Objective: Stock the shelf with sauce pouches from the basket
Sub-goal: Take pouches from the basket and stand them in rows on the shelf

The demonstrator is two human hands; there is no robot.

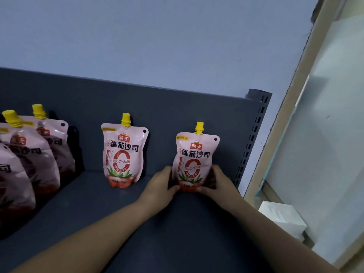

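Standing a sauce pouch [195, 162] upright near the right end of the shelf [177, 223], close to the back panel [177, 107]. Left hand [160, 187] and right hand [217, 184] press in on its lower sides, thumbs at the front of its base, the other fingers wrapped behind; both grips closed on the pouch. Base looks to be touching the shelf floor, yellow cap up, label facing out.

Second pouch [124, 152] stands alone toward the middle, well apart from the held one, leaning on the back panel. Front-to-back row of pouches [35, 154] at the left end, partly cut off by the picture's edge. Basket not in view.

Step in hand, by my reading: setting down and squaring one pouch. Several are already up, and much of the shelf is still bare.

Next move calls for a slow release, both hands easing off together, since a soft pouch may slump or tip forward. Then back to the basket for another.
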